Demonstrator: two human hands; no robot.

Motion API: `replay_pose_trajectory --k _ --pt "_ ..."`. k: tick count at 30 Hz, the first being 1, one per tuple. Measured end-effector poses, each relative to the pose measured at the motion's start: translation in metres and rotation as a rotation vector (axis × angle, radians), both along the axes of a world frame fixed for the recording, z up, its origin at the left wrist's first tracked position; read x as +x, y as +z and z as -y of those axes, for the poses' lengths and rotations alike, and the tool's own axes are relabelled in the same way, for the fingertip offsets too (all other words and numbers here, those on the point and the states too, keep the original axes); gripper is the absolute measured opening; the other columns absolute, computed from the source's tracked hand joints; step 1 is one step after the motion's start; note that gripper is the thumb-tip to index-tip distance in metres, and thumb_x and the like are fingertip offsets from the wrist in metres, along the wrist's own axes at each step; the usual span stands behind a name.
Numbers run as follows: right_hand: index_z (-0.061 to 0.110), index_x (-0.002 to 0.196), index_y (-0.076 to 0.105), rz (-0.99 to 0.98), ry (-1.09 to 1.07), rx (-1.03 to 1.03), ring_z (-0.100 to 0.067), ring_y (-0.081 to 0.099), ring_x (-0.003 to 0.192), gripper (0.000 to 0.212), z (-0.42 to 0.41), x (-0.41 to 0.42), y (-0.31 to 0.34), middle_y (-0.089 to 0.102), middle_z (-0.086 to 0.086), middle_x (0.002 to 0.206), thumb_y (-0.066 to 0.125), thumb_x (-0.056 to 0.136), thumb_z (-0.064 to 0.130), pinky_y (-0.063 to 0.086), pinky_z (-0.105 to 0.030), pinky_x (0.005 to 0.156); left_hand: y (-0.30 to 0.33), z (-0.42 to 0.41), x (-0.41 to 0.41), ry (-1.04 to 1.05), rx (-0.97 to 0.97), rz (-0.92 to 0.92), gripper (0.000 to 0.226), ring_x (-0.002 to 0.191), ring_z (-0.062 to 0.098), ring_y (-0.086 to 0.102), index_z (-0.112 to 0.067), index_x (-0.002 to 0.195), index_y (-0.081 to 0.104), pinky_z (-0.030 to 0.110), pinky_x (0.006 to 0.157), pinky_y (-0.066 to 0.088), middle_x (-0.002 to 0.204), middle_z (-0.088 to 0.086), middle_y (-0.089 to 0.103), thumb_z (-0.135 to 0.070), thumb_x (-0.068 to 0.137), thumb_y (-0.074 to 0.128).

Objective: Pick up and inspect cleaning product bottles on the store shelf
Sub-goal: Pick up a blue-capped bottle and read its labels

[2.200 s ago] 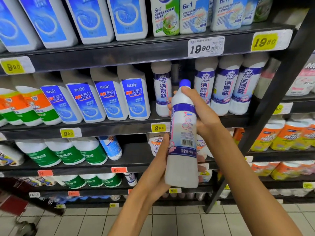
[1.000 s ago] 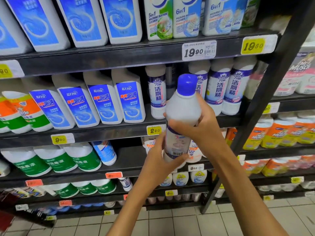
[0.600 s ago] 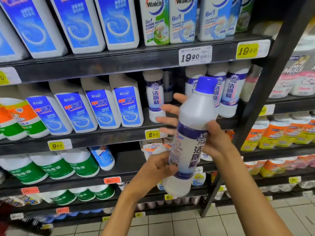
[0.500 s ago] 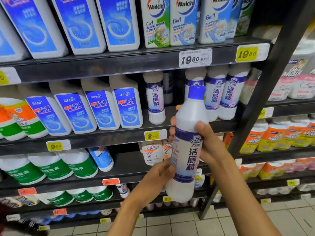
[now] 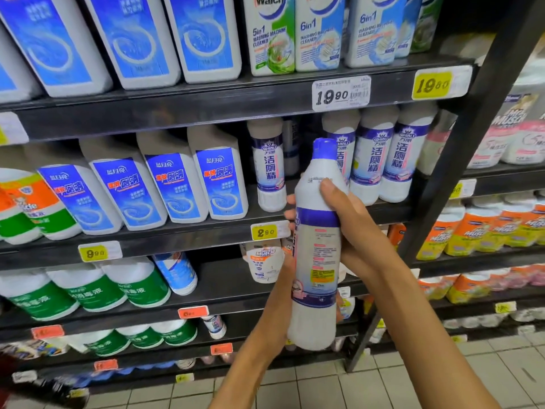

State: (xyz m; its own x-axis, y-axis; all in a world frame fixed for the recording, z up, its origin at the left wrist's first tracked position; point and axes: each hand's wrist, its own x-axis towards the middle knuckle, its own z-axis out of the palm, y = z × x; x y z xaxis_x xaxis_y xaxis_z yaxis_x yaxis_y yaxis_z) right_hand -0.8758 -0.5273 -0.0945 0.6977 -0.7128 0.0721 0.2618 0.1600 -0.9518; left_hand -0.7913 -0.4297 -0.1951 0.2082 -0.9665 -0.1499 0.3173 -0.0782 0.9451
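I hold a tall white cleaner bottle [image 5: 317, 261] with a blue cap and purple bands upright in front of the shelves. Its back label with small text and a yellow patch faces me. My right hand [image 5: 351, 228] grips its upper half, thumb across the shoulder, fingertips showing on the left side. My left hand [image 5: 280, 302] holds the lower half from the left; its fingers are hidden behind the bottle. Matching bottles [image 5: 374, 160] stand on the middle shelf [image 5: 177, 234] behind.
Blue-labelled white jugs [image 5: 174, 184] fill the middle shelf's left part, washing machine cleaner bottles [image 5: 318, 33] the top shelf, green-labelled bottles [image 5: 97, 293] the lower one. A black upright post [image 5: 460, 172] stands on the right, with orange packs [image 5: 472, 228] beyond. Tiled floor lies below.
The bottle has been turned about its long axis: its front label with large characters faced me, now the back label does. My view has shifted slightly down.
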Motion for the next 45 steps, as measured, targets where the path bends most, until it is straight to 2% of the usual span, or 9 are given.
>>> replay_pose_trajectory --k 7,12,22,24,28,31,34,38,45 --pt "0.026 0.114 0.054 -0.01 -0.277 -0.097 -0.019 0.07 0.093 0.064 0.012 0.015 -0.013 0.069 -0.005 0.105 0.067 0.059 0.057 0.059 -0.034 0.074 0.004 0.011 0.012 0.142 -0.144 0.369 0.031 0.095 -0.003 0.065 -0.029 0.11 0.055 0.012 0.073 0.051 0.099 -0.013 0.07 -0.042 0.083 0.049" --pt "0.025 0.121 0.047 -0.105 -0.4 -0.111 -0.014 0.066 0.093 0.058 0.03 0.032 -0.013 0.063 -0.002 0.109 0.067 0.074 0.052 0.057 -0.028 0.07 0.006 0.029 0.017 0.173 -0.174 0.527 0.055 0.106 -0.005 0.058 -0.036 0.122 0.044 0.011 0.083 0.048 0.116 -0.017 0.059 -0.017 0.08 0.073" --pt "0.021 0.129 0.039 -0.227 -0.349 -0.348 0.0 0.058 0.078 0.054 0.072 0.048 0.011 0.055 0.008 0.098 0.067 0.084 0.012 0.047 -0.009 0.05 0.012 0.072 0.028 0.258 -0.239 0.448 0.042 0.118 0.009 0.056 -0.027 0.13 0.046 0.029 0.095 0.049 0.13 -0.003 0.057 -0.019 0.091 0.059" --pt "0.023 0.123 0.042 -0.21 -0.353 -0.399 0.0 0.06 0.086 0.048 0.076 0.049 0.015 0.058 0.003 0.107 0.069 0.084 0.016 0.05 -0.01 0.059 0.015 0.081 0.033 0.29 -0.245 0.459 0.048 0.12 0.012 0.054 -0.018 0.137 0.041 0.037 0.1 0.048 0.133 0.001 0.053 -0.018 0.092 0.059" --pt "0.013 0.118 0.046 -0.207 -0.426 -0.485 -0.018 0.06 0.102 0.043 0.08 0.056 0.017 0.059 -0.009 0.117 0.071 0.083 0.021 0.054 -0.031 0.083 0.019 0.093 0.037 0.329 -0.249 0.504 0.046 0.113 -0.011 0.051 -0.034 0.131 0.036 0.018 0.096 0.045 0.125 -0.02 0.052 -0.018 0.093 0.057" --pt "0.011 0.114 0.046 -0.17 -0.488 -0.525 -0.022 0.059 0.103 0.04 0.079 0.061 0.014 0.058 -0.01 0.114 0.071 0.083 0.018 0.052 -0.038 0.088 0.015 0.098 0.041 0.393 -0.227 0.587 0.051 0.117 -0.005 0.049 -0.023 0.136 0.039 0.019 0.097 0.046 0.132 -0.007 0.051 -0.027 0.09 0.061" --pt "0.01 0.109 0.046 -0.121 -0.519 -0.527 -0.021 0.06 0.099 0.035 0.079 0.065 0.012 0.058 -0.009 0.108 0.07 0.084 0.017 0.053 -0.036 0.085 0.013 0.099 0.042 0.466 -0.206 0.748 0.056 0.115 -0.01 0.046 -0.025 0.133 0.039 0.013 0.094 0.045 0.13 -0.004 0.048 -0.031 0.085 0.068" --pt "0.012 0.112 0.042 -0.105 -0.601 -0.567 -0.017 0.059 0.098 0.037 0.081 0.075 0.017 0.058 -0.004 0.109 0.067 0.086 0.02 0.049 -0.028 0.083 0.009 0.107 0.041 0.469 -0.171 1.073 0.087 0.129 0.016 0.04 -0.011 0.146 0.026 0.03 0.105 0.04 0.14 0.008 0.041 -0.028 0.077 0.076" --pt "0.016 0.136 0.029 -0.155 -0.653 -0.65 -0.011 0.049 0.115 0.06 0.079 0.083 0.005 0.045 -0.004 0.133 0.064 0.088 0.025 0.046 -0.024 0.094 0.002 0.115 0.039 0.617 -0.132 1.138 0.083 0.122 0.022 0.047 -0.008 0.144 0.032 0.019 0.093 0.036 0.132 0.014 0.049 -0.025 0.077 0.077"
